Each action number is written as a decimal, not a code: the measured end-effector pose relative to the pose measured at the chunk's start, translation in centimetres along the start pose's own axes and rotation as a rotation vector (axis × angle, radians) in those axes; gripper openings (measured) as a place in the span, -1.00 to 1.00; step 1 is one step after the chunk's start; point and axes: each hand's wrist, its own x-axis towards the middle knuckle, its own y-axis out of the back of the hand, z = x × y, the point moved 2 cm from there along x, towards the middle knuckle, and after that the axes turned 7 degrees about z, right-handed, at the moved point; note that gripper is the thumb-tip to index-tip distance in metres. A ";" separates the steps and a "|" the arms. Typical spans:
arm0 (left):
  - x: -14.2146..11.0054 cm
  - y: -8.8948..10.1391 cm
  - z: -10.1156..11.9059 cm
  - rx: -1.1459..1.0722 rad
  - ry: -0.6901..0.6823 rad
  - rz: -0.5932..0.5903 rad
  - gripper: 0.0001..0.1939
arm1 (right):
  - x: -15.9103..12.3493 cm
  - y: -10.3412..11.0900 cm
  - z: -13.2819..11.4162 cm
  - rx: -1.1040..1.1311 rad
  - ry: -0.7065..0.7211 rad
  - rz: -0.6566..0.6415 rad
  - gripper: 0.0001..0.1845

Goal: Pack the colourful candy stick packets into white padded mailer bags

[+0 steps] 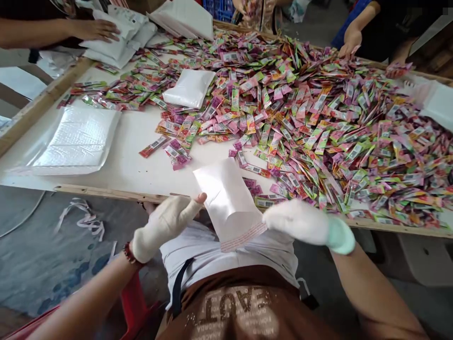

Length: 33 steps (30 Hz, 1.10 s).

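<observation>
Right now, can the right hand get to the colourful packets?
Probably yes: the packets spread just past the right hand, with nothing visible blocking it, though it seems to touch the nearest white envelope.

Red seat btm L; white strips + thin cable on flr; blue crate at bk.
</observation>
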 end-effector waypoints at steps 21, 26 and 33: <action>-7.2 -9.7 -7.5 -0.803 0.560 0.009 -0.66 | 4.3 -13.4 2.0 -0.066 0.485 0.097 -0.68; -6.7 -8.1 -5.6 -0.858 0.572 0.015 -0.62 | 3.5 -13.5 -0.6 0.316 0.449 0.048 -0.85; -7.0 -5.8 -6.3 -0.547 0.472 0.079 -0.59 | -5.0 -6.5 7.4 0.242 -0.295 -0.242 -0.74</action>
